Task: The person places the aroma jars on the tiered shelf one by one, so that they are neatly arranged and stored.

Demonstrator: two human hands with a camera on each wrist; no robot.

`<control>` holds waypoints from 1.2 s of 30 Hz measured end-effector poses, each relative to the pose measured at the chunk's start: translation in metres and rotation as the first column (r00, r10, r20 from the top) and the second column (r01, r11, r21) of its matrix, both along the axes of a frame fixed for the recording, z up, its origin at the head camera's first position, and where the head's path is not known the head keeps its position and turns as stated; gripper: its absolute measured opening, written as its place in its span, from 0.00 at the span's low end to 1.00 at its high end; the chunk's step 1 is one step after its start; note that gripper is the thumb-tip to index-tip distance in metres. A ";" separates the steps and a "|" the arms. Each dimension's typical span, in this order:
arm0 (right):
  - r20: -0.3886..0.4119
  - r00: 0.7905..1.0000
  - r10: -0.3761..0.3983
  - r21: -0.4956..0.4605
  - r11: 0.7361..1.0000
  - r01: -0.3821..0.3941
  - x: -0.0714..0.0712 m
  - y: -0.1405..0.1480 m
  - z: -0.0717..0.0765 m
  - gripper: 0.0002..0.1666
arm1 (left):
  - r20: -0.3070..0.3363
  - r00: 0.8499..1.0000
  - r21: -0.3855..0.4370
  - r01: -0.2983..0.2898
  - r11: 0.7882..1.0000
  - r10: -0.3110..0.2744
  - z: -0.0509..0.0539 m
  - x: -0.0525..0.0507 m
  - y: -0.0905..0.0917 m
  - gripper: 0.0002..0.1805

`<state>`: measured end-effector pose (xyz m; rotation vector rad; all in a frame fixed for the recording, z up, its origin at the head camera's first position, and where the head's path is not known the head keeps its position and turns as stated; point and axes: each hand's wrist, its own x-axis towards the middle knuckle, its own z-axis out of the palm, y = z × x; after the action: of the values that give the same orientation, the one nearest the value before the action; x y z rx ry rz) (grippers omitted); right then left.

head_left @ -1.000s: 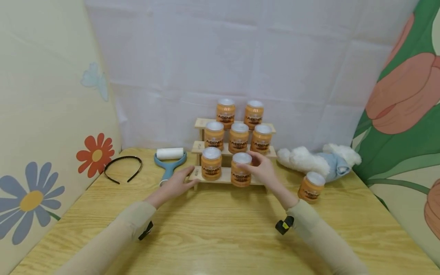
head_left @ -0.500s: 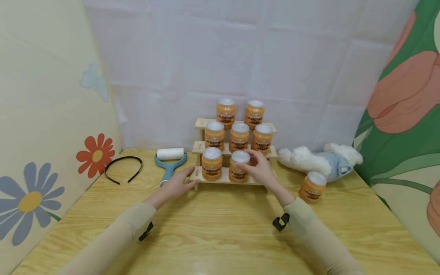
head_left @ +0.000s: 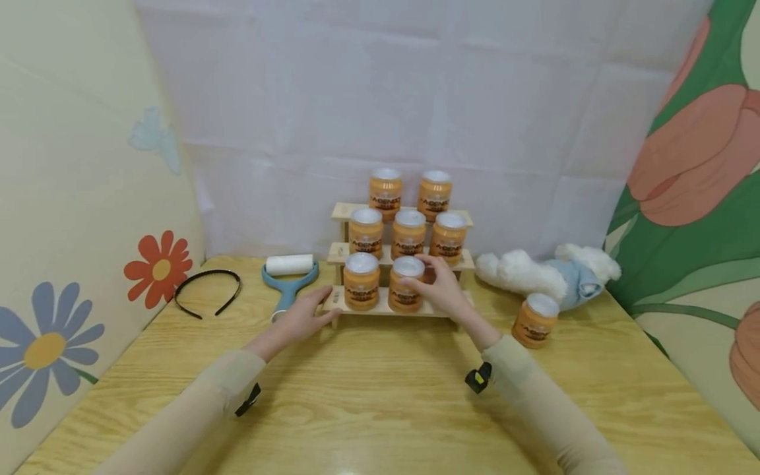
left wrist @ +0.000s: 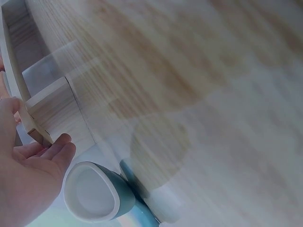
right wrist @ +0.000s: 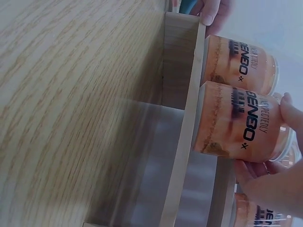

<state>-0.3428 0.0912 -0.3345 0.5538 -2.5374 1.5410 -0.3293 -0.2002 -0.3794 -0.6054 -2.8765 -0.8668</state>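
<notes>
My right hand [head_left: 442,289] holds an orange labelled jar [head_left: 406,290] with a white lid, thumb and fingers on either side of it. In the right wrist view that jar [right wrist: 236,125] stands on the lowest tier, its base at the board's front edge. Another orange jar [head_left: 361,284] stands to its left on the same tier. My left hand [head_left: 301,315] grips the left end of the stepped wooden stand [head_left: 334,297]. In the left wrist view, the left hand's [left wrist: 35,177] fingers curl under the board's end [left wrist: 39,135], with the thumb on the other side.
Three jars stand on the middle tier and two on the top. Another jar [head_left: 536,321] is on the table at right, before a white plush toy [head_left: 528,277] in blue cloth. A blue-handled lint roller [head_left: 289,285] and a black headband [head_left: 208,274] lie left.
The right hand has moved the jar slightly back and left on the lowest tier, closer to the neighbouring jar. My left hand has stayed at the stand's end.
</notes>
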 end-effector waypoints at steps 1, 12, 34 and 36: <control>-0.004 1.000 0.006 0.002 1.000 -0.006 0.000 0.000 0.000 0.41 | -0.001 1.000 -0.005 0.000 1.000 0.000 0.000 0.000 0.000 0.38; -0.007 1.000 0.003 0.020 1.000 -0.003 -0.001 -0.002 0.000 0.41 | 0.009 1.000 -0.010 -0.005 1.000 0.005 0.001 0.000 -0.001 0.39; 0.046 0.994 0.095 0.012 0.995 -0.096 0.013 0.046 0.008 0.38 | -0.013 1.000 -0.014 -0.006 1.000 0.006 -0.002 -0.002 0.001 0.38; 0.053 0.995 0.081 0.037 0.996 -0.083 0.016 0.054 0.011 0.39 | -0.017 1.000 -0.019 -0.005 1.000 0.005 -0.002 -0.002 0.001 0.38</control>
<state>-0.3272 0.1456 -0.3239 0.6394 -2.6194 1.5545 -0.3316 -0.1996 -0.3813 -0.6038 -2.8732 -0.8308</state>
